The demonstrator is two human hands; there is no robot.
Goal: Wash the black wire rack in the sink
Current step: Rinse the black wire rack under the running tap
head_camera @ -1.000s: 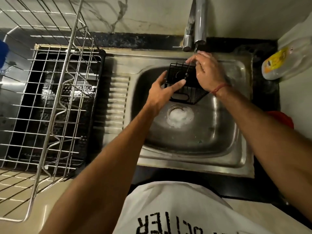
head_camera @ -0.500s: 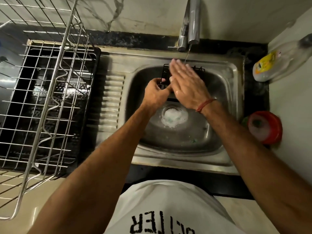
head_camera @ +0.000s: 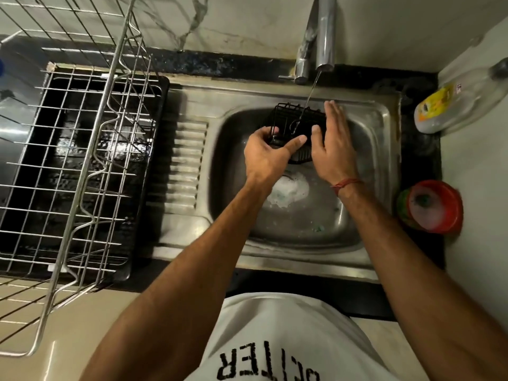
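Black wire rack [head_camera: 297, 119], upper centre of frame over the sink [head_camera: 384, 166]: left hand [head_camera: 266, 155] is gripping its near edge, right hand [head_camera: 331, 149] is rubbing flat-fingered alongside, water is striking the wires; turning it would likely rinse every face.

Dim, warm light — sink rim [head_camera: 275, 90] glares, edges perhaps fisheye-bent.
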